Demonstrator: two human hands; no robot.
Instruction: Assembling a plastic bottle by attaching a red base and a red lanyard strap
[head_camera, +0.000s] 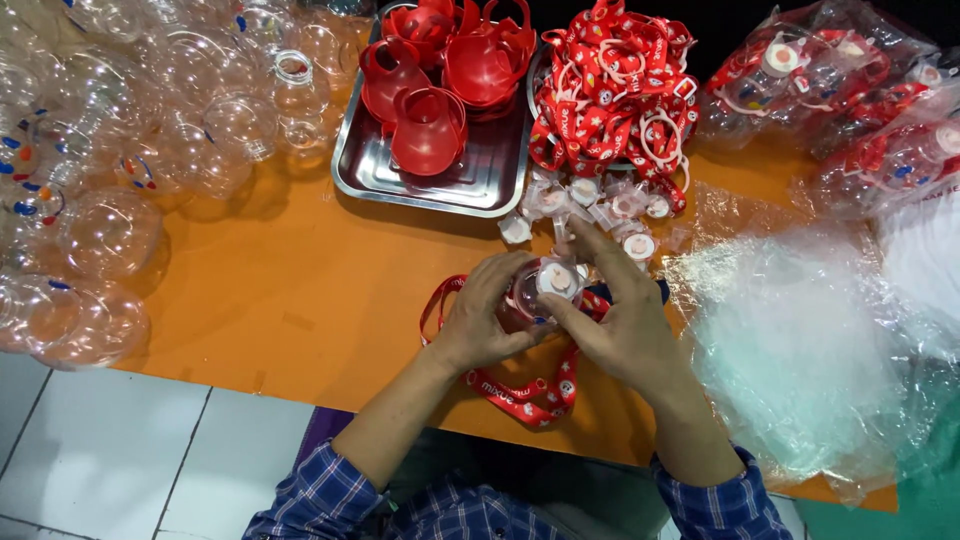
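Head view looks straight down on an orange table (300, 290) whose near edge runs just past the person's forearms, with white floor tiles (130, 450) showing below it at the left. Both plaid-sleeved arms cross that edge and meet over the middle of the tabletop. The left hand (485, 315) wraps its fingers closed around a small clear bottle with a red collar (520, 300), holding it just above the surface. The right hand (625, 320) pinches a white cap (557, 280) on top of that bottle, thumb and fingers closed on it. A red printed strap (530, 395) hangs from the bottle and loops on the table beneath the hands, reaching close to the near edge.

Left of the hands lies a broad bare stretch of orange. Right of them, crumpled clear plastic bags (800, 350) spill over the table's near-right edge. Just beyond the fingers sits a small heap of wrapped white caps (590, 205). Farther back stand a steel tray (440, 185) holding red collar pieces (440, 80) and a pile of red straps (615, 90). Clear round bottles (110, 150) crowd the far-left corner; bagged finished bottles (850, 90) fill the far right.
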